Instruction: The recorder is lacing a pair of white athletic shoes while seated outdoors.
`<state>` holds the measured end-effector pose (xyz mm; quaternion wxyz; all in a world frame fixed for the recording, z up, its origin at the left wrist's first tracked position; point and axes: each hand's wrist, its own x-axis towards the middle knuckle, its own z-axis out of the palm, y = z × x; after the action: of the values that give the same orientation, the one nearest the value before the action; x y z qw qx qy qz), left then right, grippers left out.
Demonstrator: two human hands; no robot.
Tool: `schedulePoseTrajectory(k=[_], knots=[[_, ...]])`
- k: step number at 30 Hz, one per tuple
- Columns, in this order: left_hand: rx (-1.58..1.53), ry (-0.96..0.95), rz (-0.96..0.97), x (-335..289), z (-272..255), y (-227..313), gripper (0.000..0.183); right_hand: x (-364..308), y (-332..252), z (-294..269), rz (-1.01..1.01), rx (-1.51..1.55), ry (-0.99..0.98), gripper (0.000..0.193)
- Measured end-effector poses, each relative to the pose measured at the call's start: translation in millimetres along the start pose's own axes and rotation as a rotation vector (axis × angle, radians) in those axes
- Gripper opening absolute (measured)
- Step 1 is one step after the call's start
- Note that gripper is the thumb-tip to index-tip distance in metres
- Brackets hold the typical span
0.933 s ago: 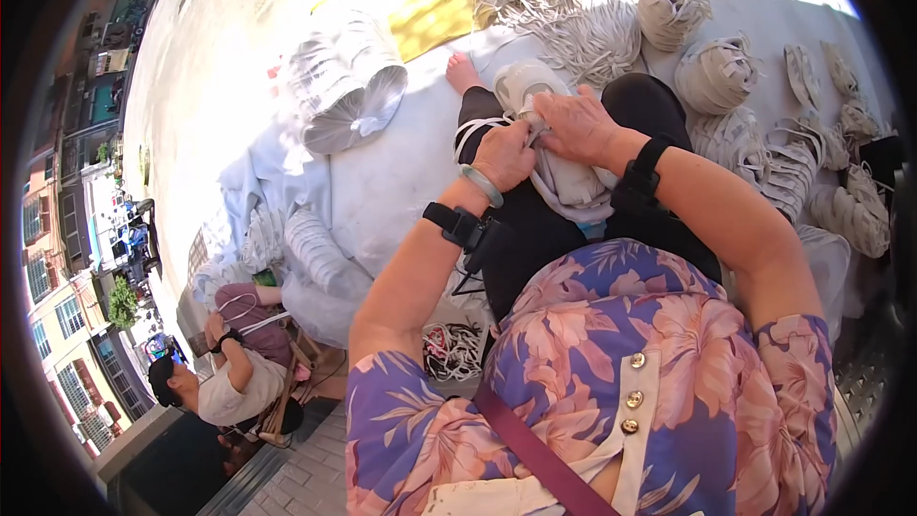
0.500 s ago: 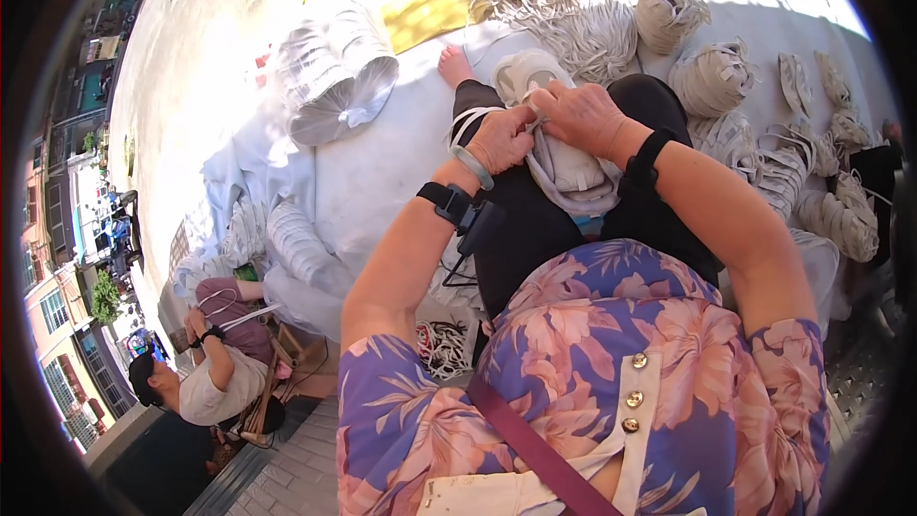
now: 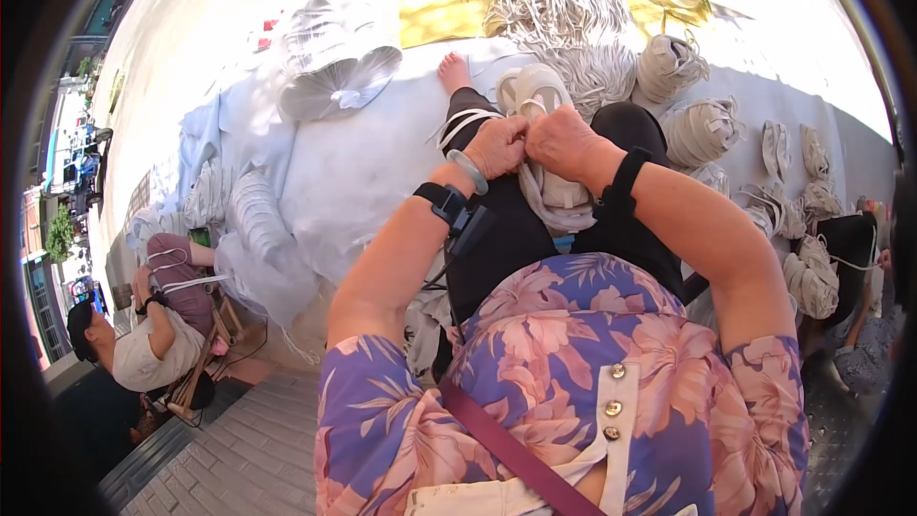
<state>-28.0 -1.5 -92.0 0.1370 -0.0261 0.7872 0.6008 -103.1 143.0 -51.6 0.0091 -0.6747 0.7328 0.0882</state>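
Observation:
A pale off-white shoe upper [image 3: 562, 195] lies across my lap between my dark-trousered thighs, its rounded toe pointing away from me. My left hand [image 3: 497, 145] is closed on its left side, thumb and fingers pinched together. My right hand [image 3: 571, 143] is closed as well, its fingertips meeting the left ones over the upper's lacing area. Any lace end between the fingertips is too small to make out. White shoelaces [image 3: 466, 122] are looped over my left leg, just beyond the left wrist.
A large heap of white laces [image 3: 564, 24] lies ahead on white and yellow sheeting [image 3: 444, 14]. Stacks of nested uppers [image 3: 702, 131] stand at the right. A clear bag of uppers [image 3: 339, 57] is at the far left. One person [image 3: 143, 344] sits at the left, another [image 3: 864, 349] at the right edge.
My right hand has turned and drawn its fingers in against the left ones. The whole view has shifted, bringing a person at the right edge into sight.

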Motion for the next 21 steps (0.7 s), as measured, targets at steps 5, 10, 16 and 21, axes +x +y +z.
schedulePoseTrajectory(k=[5,10,16,21], knots=[[0.045,0.199,-0.151,-7.6,1.2,1.2,0.022,-51.9,-3.7,-22.4,-0.176,0.252,-0.085,0.012],[0.521,0.445,-0.084,-17.2,10.0,18.2,0.032,-168.9,-2.1,-59.4,-0.294,0.374,-0.116,0.018],[0.950,0.507,0.427,-3.3,11.1,41.1,0.023,-129.4,-19.0,-86.0,-0.274,0.701,0.440,0.015],[1.131,0.252,0.526,16.4,8.1,40.6,0.015,-57.0,-45.6,-75.0,-0.328,1.207,0.588,0.013]])
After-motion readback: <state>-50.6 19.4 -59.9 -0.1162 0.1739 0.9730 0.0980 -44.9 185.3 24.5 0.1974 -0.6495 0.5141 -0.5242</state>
